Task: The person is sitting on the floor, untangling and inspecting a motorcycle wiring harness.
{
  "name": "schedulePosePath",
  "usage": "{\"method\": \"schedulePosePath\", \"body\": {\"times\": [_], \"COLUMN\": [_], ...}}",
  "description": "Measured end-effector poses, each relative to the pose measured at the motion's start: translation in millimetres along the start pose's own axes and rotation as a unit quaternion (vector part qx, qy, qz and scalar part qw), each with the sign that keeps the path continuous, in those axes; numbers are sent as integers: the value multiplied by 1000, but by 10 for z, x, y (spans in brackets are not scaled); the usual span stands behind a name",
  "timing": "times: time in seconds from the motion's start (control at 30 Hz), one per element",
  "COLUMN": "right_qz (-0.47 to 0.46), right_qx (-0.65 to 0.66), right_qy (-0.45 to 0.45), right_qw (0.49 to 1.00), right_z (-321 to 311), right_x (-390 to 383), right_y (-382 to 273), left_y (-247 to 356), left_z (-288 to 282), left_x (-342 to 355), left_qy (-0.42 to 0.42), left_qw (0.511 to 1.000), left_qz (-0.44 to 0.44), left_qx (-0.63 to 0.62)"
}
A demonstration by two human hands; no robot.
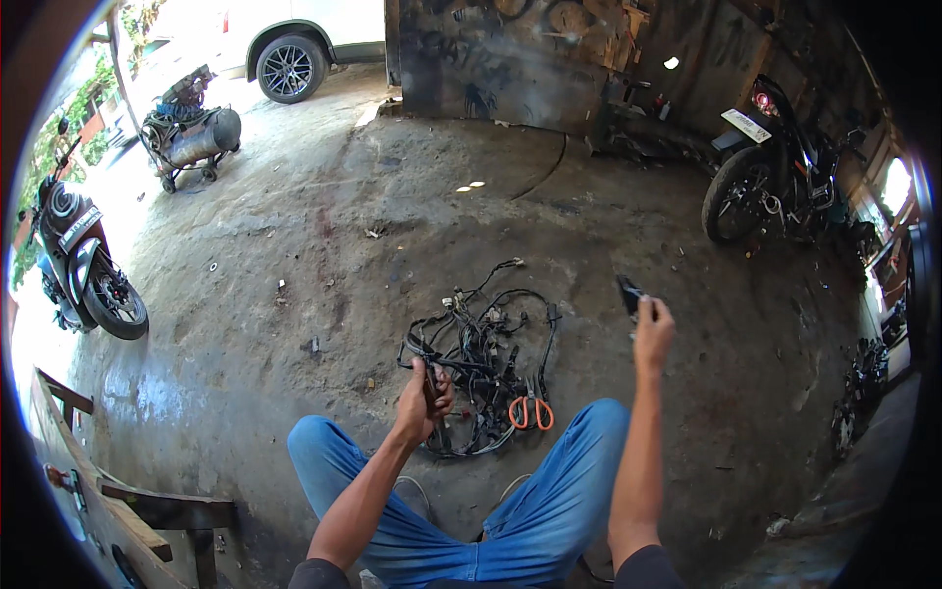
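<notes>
A tangled black wiring harness (481,339) with pale connectors lies on the floor in front of my knees. At its near left side my left hand (424,401) is closed round a bundle of the dark wires; a dark brownish piece shows between the fingers, its kind unclear. Scissors with orange handles (531,413) rest on the near right part of the harness, blades pointing away from me. Out to the right, raised and apart from the harness, my right hand (653,334) pinches a small black flat piece (630,293), too small to name.
A motorcycle (770,182) stands at the far right, a scooter (88,260) at the left. An air compressor (196,137) and a white car (324,39) are farther back. At the lower left stands a wooden bench (167,506). Small debris dots the concrete floor (245,363).
</notes>
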State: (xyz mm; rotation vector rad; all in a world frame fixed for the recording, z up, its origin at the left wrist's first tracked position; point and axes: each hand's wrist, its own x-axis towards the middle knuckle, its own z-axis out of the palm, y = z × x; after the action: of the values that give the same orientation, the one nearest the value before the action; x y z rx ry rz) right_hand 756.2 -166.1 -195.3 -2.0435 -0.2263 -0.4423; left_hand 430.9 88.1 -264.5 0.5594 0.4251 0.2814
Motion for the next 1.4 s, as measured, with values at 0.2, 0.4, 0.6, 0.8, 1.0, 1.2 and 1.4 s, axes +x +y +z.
{"method": "schedulePosePath", "body": {"times": [0.2,0.4,0.6,0.8,1.0,1.2,1.4], "right_qz": [-6,162,198,7,-37,183,269], "right_qx": [-109,-135,-367,34,107,355,428], "right_qy": [-40,-164,-169,31,-433,-553,-502], "right_qw": [993,964,893,999,894,731,702], "right_z": [-918,-1644,-1646,-896,49,922,995], "right_x": [-517,-2495,-2651,-1369,-1637,-1991,-2054], "right_y": [1828,3328,2990,-67,-1286,-846,-900], "left_y": [-77,20,48,29,49,30,102], "left_z": [-152,79,42,-15,156,29,20], "left_x": [146,110,130,27,-30,7,21], "left_qy": [-19,-8,-26,-39,-63,-8,-2], "left_qw": [1000,997,989,967,961,913,903], "left_qz": [-5,48,51,107,102,196,189], "left_qx": [22,60,138,228,249,359,385]}}
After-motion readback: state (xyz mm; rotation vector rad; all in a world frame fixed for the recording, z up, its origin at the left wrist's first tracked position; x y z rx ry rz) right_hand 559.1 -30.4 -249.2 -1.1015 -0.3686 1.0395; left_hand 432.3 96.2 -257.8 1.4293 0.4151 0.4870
